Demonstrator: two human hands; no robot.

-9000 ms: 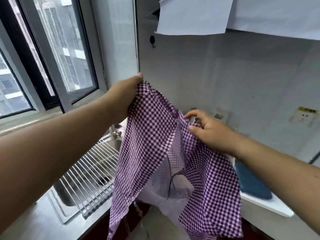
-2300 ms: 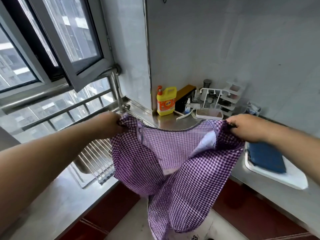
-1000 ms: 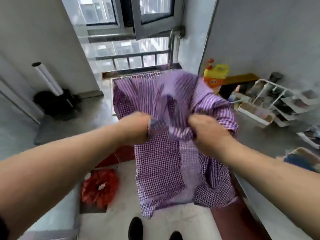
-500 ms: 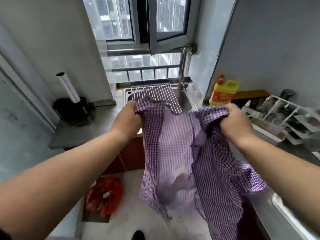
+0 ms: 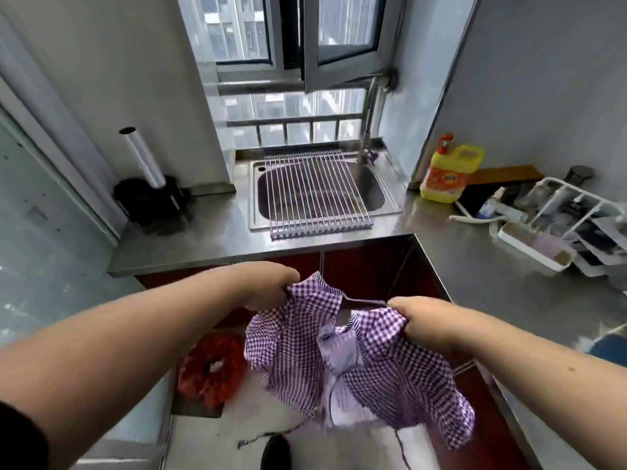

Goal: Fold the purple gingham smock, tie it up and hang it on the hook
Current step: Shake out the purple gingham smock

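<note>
The purple gingham smock [image 5: 298,351] hangs in the air in front of me, below counter height, over the floor. My left hand [image 5: 268,286] grips its upper left edge. My right hand [image 5: 419,318] grips its upper right edge. A dark trim edge is stretched taut between the two hands. The cloth droops in loose folds with its pale inside showing in the middle, and thin ties dangle toward the floor. No hook is in view.
A steel counter [image 5: 475,266] wraps round the corner. A sink [image 5: 369,191] with a roll-up wire rack [image 5: 315,195] sits under the window. A yellow detergent bottle [image 5: 448,174] and a white organiser [image 5: 563,225] stand at right. A red bag [image 5: 210,368] lies on the floor.
Both hands have dropped from above the sink to below the counter edge with the smock, and they stand closer together. The view has tilted down.
</note>
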